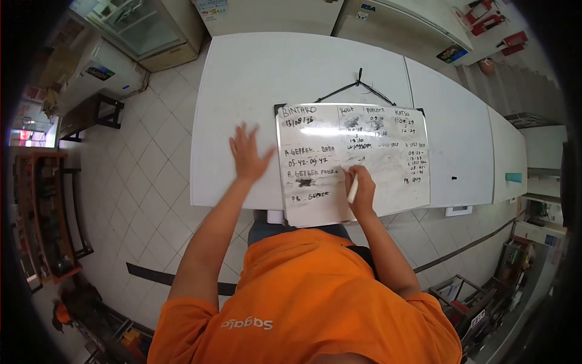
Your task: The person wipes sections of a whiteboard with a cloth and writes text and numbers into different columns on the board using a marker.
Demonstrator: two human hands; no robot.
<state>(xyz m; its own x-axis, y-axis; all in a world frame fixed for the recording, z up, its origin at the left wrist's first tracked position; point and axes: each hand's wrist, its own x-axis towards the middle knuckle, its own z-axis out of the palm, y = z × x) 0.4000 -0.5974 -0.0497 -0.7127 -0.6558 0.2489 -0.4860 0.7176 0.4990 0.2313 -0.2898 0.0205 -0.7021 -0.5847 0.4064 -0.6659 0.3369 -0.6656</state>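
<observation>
A whiteboard point(388, 194) with black handwriting lies flat on a white table-like surface in front of me. My right hand point(362, 189) is closed around a white marker point(353, 189) over the board's lower middle. The marker's tip is hidden by my fingers, so I cannot tell if it touches the board. To the left of the board, my left hand point(249, 153) has its fingers spread, holding nothing; it is slightly blurred. A black smudge point(305, 182) marks the lower left of the writing.
A black hanging cord point(359, 82) is attached to the board's far edge. The white surface point(242, 79) extends on both sides of the board. Beyond it stand a white chest point(388, 42) and a glass-door cabinet point(145, 30). Wooden shelving point(51, 206) is at far left.
</observation>
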